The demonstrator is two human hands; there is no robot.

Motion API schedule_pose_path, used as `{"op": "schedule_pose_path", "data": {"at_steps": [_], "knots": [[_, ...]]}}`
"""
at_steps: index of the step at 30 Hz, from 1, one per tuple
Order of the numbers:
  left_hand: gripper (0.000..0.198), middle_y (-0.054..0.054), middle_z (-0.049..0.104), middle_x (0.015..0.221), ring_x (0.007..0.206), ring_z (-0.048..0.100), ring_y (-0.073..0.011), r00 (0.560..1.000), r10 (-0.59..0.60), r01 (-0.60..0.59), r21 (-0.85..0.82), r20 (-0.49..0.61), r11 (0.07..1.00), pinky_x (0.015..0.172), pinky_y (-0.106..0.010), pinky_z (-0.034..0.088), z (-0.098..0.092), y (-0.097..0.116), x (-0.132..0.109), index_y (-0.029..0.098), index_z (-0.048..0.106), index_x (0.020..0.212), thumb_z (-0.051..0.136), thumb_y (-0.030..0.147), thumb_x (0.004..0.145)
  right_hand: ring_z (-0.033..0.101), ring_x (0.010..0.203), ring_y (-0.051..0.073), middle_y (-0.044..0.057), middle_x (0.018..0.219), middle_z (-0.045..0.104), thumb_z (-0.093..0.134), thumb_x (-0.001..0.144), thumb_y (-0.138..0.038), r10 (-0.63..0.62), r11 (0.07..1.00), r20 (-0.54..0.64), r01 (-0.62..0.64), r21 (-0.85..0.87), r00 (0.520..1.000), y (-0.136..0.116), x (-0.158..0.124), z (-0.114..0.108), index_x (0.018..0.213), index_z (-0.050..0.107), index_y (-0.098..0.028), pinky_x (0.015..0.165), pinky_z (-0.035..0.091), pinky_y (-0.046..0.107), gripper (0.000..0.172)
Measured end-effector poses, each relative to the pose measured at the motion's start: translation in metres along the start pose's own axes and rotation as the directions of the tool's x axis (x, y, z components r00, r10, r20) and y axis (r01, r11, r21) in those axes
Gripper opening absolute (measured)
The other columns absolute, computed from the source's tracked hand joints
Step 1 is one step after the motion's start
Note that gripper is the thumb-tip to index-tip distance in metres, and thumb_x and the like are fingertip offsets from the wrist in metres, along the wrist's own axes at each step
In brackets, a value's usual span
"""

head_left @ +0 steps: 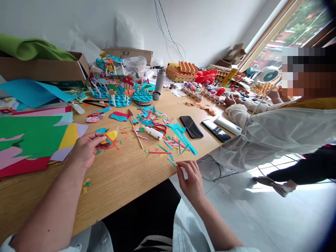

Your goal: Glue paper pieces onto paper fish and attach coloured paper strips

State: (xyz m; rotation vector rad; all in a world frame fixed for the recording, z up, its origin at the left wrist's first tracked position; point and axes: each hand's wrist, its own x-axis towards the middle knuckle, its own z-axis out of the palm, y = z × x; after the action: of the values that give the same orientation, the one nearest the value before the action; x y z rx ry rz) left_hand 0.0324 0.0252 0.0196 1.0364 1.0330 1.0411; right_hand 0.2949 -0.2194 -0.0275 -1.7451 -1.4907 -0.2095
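Our left fingers (100,137) pinch a yellow paper cutout (112,135), with the left hand (85,148) low over the wooden table (118,182). The right hand (190,178) has its fingers narrow at the table edge, and we cannot tell if they grip anything. A blue strip (172,162) lies just left of them, slanting up-left. A glue bottle (153,132) lies between the hands, nearer the right.

I see, remotely, left hand (85,148) and right hand (190,178) on bare forearms (52,206), white sleeves (6,245) at the elbows, a dark-striped white hem (154,241) over black trousers (141,213).
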Motion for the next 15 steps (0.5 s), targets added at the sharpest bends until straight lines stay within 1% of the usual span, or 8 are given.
{"op": "schedule_pose_path", "data": {"at_steps": [2,4,7,9,11,13,15], "knots": [[0.024,-0.004,0.071,0.068,0.062,0.066,-0.0179,1.0,-0.01,0.01,0.006,-0.004,1.0,0.051,-0.025,0.056,-0.001,0.0,0.0,0.017,0.07,0.066,0.084,0.024,0.047,0.055,0.085,0.021,0.007,0.09,0.063,0.055,0.092,-0.014,-0.053,0.997,0.067,0.056,-0.047,0.996,0.0,-0.005,-0.002,0.106,0.061,-0.019,0.076,0.048,0.036,0.016],[0.025,-0.002,0.071,0.066,0.058,0.066,-0.0168,0.999,-0.032,0.033,0.007,-0.018,0.999,0.051,-0.025,0.055,-0.002,0.0,0.001,0.018,0.07,0.067,0.084,0.022,0.046,0.054,0.087,0.022,0.009,0.095,0.062,0.06,0.091,-0.021,-0.088,0.991,0.105,0.098,-0.094,0.991,0.002,-0.008,-0.003,0.11,0.06,-0.018,0.078,0.048,0.038,0.019],[0.024,-0.001,0.072,0.067,0.056,0.066,-0.0158,0.999,-0.047,0.047,0.0,-0.024,0.999,0.052,-0.024,0.055,-0.003,0.0,0.001,0.019,0.07,0.067,0.083,0.02,0.046,0.053,0.092,0.025,0.012,0.102,0.061,0.07,0.085,-0.039,-0.124,0.975,0.142,0.147,-0.168,0.982,0.006,-0.011,-0.005,0.116,0.059,-0.017,0.082,0.047,0.043,0.039],[0.024,-0.001,0.072,0.066,0.057,0.066,-0.0157,0.999,-0.047,0.047,-0.004,-0.016,0.999,0.054,-0.024,0.056,-0.003,0.0,0.001,0.019,0.07,0.066,0.083,0.02,0.047,0.053,0.095,0.027,0.012,0.106,0.062,0.072,0.082,-0.045,-0.132,0.966,0.168,0.165,-0.2,0.977,0.009,-0.012,-0.006,0.119,0.058,-0.017,0.084,0.046,0.045,0.049],[0.024,-0.002,0.071,0.066,0.057,0.066,-0.0163,0.999,-0.04,0.04,-0.003,-0.01,0.999,0.054,-0.026,0.057,-0.002,0.001,0.001,0.018,0.07,0.066,0.083,0.021,0.047,0.053,0.098,0.027,0.012,0.107,0.062,0.071,0.084,-0.04,-0.137,0.961,0.192,0.178,-0.214,0.972,0.011,-0.013,-0.007,0.12,0.058,-0.018,0.085,0.045,0.045,0.044],[0.024,-0.003,0.071,0.067,0.059,0.066,-0.017,1.0,-0.026,0.026,-0.005,-0.014,1.0,0.054,-0.027,0.057,0.0,0.002,0.0,0.018,0.069,0.066,0.083,0.023,0.047,0.054,0.099,0.026,0.011,0.106,0.063,0.068,0.088,-0.028,-0.155,0.956,0.202,0.198,-0.218,0.967,0.013,-0.014,-0.007,0.119,0.059,-0.019,0.084,0.045,0.044,0.033],[0.025,-0.003,0.071,0.068,0.062,0.066,-0.0171,1.0,-0.016,0.015,-0.014,-0.024,1.0,0.055,-0.027,0.057,0.002,0.003,-0.001,0.017,0.069,0.065,0.083,0.024,0.045,0.054,0.098,0.025,0.01,0.104,0.065,0.063,0.09,-0.017,-0.195,0.95,0.189,0.234,-0.209,0.962,0.013,-0.017,-0.008,0.117,0.06,-0.019,0.083,0.046,0.042,0.027]]}}
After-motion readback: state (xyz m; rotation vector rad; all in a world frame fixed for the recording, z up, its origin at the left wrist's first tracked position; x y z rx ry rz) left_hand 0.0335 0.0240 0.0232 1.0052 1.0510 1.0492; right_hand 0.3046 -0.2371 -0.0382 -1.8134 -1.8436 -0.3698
